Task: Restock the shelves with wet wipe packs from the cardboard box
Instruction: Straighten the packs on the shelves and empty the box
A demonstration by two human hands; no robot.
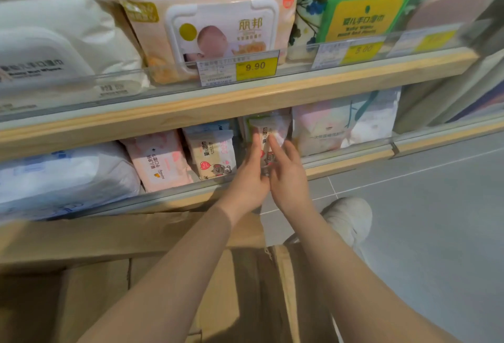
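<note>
A small cream wet wipe pack with a bear print stands upright in a gap on the lower shelf. My left hand and my right hand are both on it, fingers straight, pressing its front and sides. A matching pack stands just to its left. The open cardboard box sits on the floor below my forearms; I cannot see what it holds.
The upper shelf holds large packs: white, pink baby-print, green floral. Price tags hang on its clear rail. Pink and blue-white packs fill the lower left. Grey tile floor and my shoe lie to the right.
</note>
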